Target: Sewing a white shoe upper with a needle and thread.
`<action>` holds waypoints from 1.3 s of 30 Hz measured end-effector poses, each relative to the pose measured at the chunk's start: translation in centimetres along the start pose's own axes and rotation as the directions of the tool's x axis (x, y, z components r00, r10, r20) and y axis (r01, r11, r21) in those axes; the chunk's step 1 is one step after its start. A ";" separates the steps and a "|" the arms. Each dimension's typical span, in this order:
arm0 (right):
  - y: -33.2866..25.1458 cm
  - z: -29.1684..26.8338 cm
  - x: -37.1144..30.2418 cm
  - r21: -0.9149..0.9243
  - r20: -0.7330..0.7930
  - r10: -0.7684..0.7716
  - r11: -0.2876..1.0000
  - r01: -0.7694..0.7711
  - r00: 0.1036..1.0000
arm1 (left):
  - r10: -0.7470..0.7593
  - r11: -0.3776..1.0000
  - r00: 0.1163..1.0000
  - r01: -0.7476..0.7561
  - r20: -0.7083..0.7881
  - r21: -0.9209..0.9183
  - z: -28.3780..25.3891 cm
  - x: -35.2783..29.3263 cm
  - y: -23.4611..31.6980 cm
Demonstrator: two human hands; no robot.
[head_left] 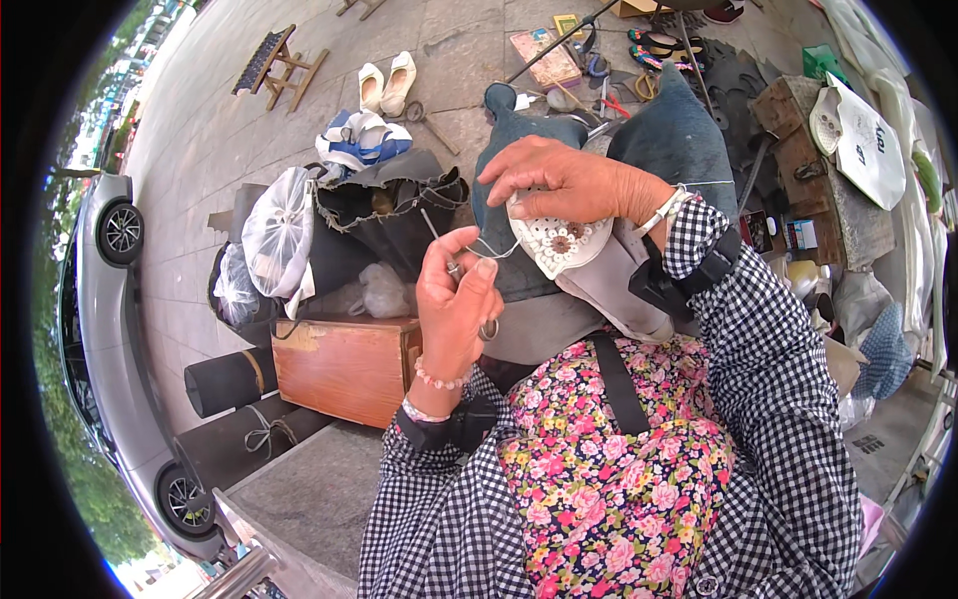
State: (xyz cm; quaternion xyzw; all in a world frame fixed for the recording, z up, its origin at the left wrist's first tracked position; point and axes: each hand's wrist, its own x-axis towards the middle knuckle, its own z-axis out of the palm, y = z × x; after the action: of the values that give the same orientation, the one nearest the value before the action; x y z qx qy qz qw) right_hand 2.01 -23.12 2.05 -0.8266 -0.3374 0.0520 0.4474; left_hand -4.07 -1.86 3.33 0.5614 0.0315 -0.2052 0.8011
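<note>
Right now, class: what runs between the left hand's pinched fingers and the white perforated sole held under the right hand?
In the head view, a thin pale thread runs from the left hand to the white perforated sole under the right hand; otherwise just air over the dark trousers.

Right hand (569, 183) covers the top of the white shoe (561, 243); its fingertips are hidden behind the shoe's edge. Needle (432, 226) in the left hand (454, 299) is too thin to make out its tip; the thread (491, 250) is barely visible. Shoe's lower part is lost under grey cloth (619, 290). Left of the shoe, the wooden box (344, 364) is partly hidden by bags. The car (100, 329) is cut off by the fisheye rim.
</note>
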 end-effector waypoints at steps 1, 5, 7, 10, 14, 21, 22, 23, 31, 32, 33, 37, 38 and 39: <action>0.1 0.0 -0.1 0.000 -0.002 -0.001 1.000 0.001 1.000 | -0.027 0.998 0.999 0.026 0.017 0.063 0.0 0.3 -0.2; 0.0 0.1 -0.3 0.023 -0.028 0.007 1.000 -0.006 1.000 | -0.034 0.921 0.996 -0.002 0.086 0.389 -0.5 0.8 -1.5; 0.0 0.1 -0.4 0.036 -0.038 0.012 0.999 -0.011 0.999 | -0.068 0.904 0.994 0.026 0.083 0.427 -0.6 0.7 -1.3; 0.1 0.1 -0.4 0.049 -0.049 0.006 0.999 -0.003 0.999 | -0.138 0.901 0.985 0.081 0.104 0.427 -1.0 0.5 -0.5; 0.4 0.4 -0.4 0.041 -0.056 -0.015 0.999 0.017 0.998 | -0.288 0.943 0.938 0.243 0.194 0.229 -1.6 -0.2 0.2; 0.6 0.7 0.0 0.006 -0.057 -0.042 0.999 0.043 0.997 | -0.087 0.993 0.933 0.110 0.348 -0.045 -2.7 -0.7 -1.1; 0.6 0.7 0.0 0.006 -0.057 -0.042 0.999 0.043 0.997 | 0.010 0.990 0.953 0.033 0.302 -0.138 -2.5 -0.3 -1.3; 0.6 0.8 0.1 -0.007 -0.055 -0.041 0.999 0.041 0.998 | 0.105 0.973 0.964 -0.048 0.246 -0.227 -2.3 0.2 -1.4; 0.1 1.2 0.2 -0.036 -0.065 -0.019 0.999 0.017 0.998 | 0.046 0.864 0.944 0.127 0.327 -0.487 -3.0 0.8 -2.5; 0.1 1.5 0.1 -0.039 -0.068 0.001 0.999 -0.003 0.998 | 0.047 0.865 0.945 0.125 0.325 -0.487 -3.1 0.4 -2.4; 0.1 1.5 0.2 -0.048 -0.075 0.021 0.999 -0.025 0.997 | 0.054 0.882 0.955 0.090 0.290 -0.463 -3.1 0.3 -2.3; 0.1 0.9 -0.1 -0.054 -0.065 0.053 0.997 -0.056 0.996 | 0.052 0.942 0.989 -0.004 0.136 -0.334 -4.9 0.0 -1.9; 0.0 0.9 -0.1 -0.053 -0.068 0.051 0.997 -0.055 0.996 | 0.049 0.973 0.995 -0.027 0.092 -0.227 -5.5 -0.3 -1.8; 0.0 1.0 0.0 -0.049 -0.066 0.048 0.997 -0.052 0.997 | -0.003 0.988 1.000 0.004 0.008 -0.158 -6.0 -0.8 -1.7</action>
State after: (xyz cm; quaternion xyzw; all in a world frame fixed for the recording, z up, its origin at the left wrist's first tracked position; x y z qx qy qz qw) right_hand 1.60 -22.44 1.48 -0.8473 -0.3031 0.0277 0.4354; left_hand -4.35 3.35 -0.17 0.4954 0.0454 -0.2057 0.8427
